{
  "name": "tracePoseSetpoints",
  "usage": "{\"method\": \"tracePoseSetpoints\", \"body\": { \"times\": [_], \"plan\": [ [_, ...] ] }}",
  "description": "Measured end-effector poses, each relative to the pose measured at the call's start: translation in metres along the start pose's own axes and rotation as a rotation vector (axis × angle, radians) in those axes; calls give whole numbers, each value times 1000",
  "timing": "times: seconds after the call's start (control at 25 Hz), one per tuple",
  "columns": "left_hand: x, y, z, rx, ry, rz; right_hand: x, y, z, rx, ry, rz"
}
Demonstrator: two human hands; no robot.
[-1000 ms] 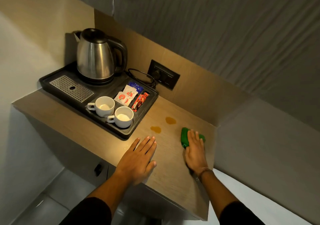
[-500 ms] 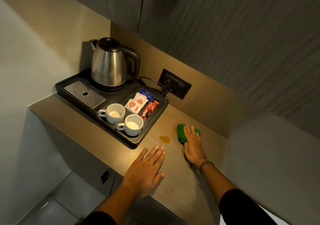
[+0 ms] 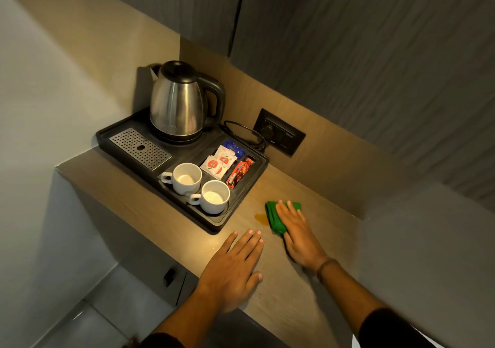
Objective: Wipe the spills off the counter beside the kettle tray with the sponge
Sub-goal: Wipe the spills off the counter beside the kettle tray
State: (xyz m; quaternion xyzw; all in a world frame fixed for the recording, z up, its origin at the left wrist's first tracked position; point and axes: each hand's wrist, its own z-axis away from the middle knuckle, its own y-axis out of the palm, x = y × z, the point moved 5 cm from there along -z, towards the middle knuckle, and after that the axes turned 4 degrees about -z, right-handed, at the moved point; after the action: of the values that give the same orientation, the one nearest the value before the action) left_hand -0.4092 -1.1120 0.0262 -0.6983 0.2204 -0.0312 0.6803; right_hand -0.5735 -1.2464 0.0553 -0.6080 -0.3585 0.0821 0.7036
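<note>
**Sponge pressed flat at the edge of the remaining spill**

The green sponge (image 3: 278,218) is held down on the worktop (image 3: 308,302) under the right hand (image 3: 297,234) — fingers extended, palm flat on top, not curled around it, presumably so that pressure is spread across its whole face. Its left edge touches, or nearly touches, an amber spill (image 3: 260,217) that lies just beside the corner of the kettle tray (image 3: 214,223).

The left hand (image 3: 235,264) is laid open and flat on the worktop nearer the front edge, grasping nothing — judged to be a brace for the body.

Only this one stain is seen; the task is judged partly done. A short stroke towards the tray seems required, with care that the tray and the near cup (image 3: 214,196) are not knocked. The kettle (image 3: 178,101) stands well clear at the back.
</note>
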Motion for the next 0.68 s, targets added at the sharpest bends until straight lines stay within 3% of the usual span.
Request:
{"method": "tracePoseSetpoints", "body": {
  "times": [0.12, 0.28, 0.36, 0.48, 0.68],
  "plan": [
    [0, -2, 1, -5, -3, 3, -24, -11, 33, 13, -29, 10],
    [0, -2, 0, 20, -2, -6, 3, -10, -33, -11, 92, -9],
    [1, -2, -1, 15, -2, -10, 26, 4, -39, 61, -29, 10],
    [-1, -2, 0, 27, -4, -15, 7, 3, 11, 122, -145, 66],
    [0, -4, 0, 35, 0, -8, -3, -15, -14, 73, -35, 53]
  ]
}}
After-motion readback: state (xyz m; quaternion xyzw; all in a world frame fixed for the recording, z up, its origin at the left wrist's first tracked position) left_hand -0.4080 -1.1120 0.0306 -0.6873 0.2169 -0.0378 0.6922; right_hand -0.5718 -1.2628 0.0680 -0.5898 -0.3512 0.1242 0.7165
